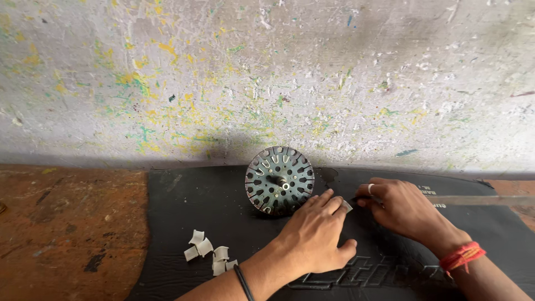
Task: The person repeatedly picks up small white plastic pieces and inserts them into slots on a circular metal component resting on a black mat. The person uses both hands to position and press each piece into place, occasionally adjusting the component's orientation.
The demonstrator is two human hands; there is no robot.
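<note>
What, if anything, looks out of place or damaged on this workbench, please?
Nothing is spilled or broken. The round slotted metal core stands on edge, tilted against the paint-flecked wall, and the curled white strips lie loosely scattered on the black mat.

My arms are bare to the edge of view, with no sleeves showing. On my left hand [315, 234] I wear nothing, but a thin black band [243, 282] circles that wrist, narrow and plain like a cord. My right hand [404, 209] has a pale ring [370, 188] on one finger. Around my right wrist sits a bundle of red and orange threads [462, 256], wrapped several times.
</note>
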